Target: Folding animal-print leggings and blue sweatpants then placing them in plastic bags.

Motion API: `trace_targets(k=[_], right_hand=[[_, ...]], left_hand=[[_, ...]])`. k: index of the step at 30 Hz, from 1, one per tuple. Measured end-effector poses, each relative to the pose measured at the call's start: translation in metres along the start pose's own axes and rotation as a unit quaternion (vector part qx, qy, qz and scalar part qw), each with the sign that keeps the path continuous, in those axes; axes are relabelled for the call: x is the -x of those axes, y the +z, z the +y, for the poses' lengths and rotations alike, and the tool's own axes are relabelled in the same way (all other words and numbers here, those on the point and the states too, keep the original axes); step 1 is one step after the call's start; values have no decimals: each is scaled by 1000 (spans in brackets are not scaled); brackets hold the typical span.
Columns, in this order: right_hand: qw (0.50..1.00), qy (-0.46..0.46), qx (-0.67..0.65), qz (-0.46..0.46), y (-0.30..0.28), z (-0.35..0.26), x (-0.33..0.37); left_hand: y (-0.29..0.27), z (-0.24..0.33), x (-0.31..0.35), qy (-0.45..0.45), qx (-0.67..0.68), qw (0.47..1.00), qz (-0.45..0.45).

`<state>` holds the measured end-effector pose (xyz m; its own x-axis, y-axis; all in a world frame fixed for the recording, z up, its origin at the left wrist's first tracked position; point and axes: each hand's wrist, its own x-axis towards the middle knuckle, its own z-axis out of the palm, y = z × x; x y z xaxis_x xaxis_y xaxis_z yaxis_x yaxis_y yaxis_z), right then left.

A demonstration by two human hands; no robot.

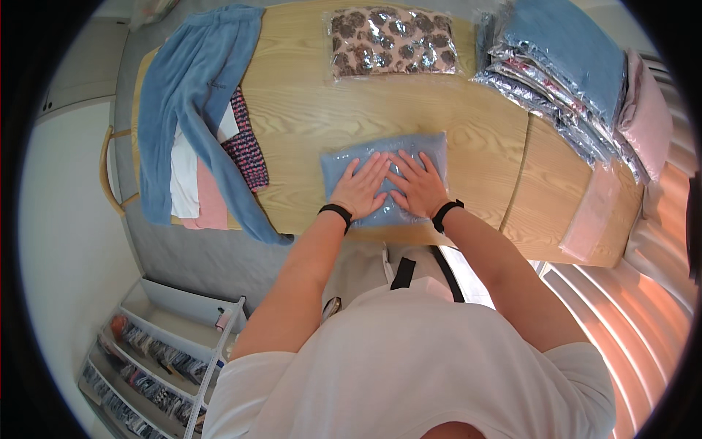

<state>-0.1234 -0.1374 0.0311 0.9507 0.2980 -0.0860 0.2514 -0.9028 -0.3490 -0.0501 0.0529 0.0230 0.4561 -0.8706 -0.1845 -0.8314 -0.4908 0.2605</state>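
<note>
A folded blue garment in a clear plastic bag point(335, 167) lies at the near edge of the wooden table. My left hand point(360, 186) presses flat on its left half, fingers spread. On its right half rests my right hand point(420, 184), also flat with fingers apart. The thumbs and fingertips of both hands come close together near the middle of the bag. Neither hand grips anything. Part of the bag is hidden under my palms.
Blue fleece trousers point(168, 110) drape over other clothes at the table's left. A bagged patterned garment point(393, 42) lies at the far side. Several bagged garments point(567, 55) are stacked at the far right, above flat clear bags point(591, 208). A shelf unit point(168, 329) stands lower left.
</note>
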Motion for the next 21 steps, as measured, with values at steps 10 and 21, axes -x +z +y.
trace_targets(k=[10, 21], right_hand=[[992, 23, -108, 53, -40, 7, 14], [685, 420, -588, 94, 12, 18, 68]], left_hand=[[-38, -6, 19, 18, 131, 983, 124], [14, -34, 80, -398, 523, 740, 145]])
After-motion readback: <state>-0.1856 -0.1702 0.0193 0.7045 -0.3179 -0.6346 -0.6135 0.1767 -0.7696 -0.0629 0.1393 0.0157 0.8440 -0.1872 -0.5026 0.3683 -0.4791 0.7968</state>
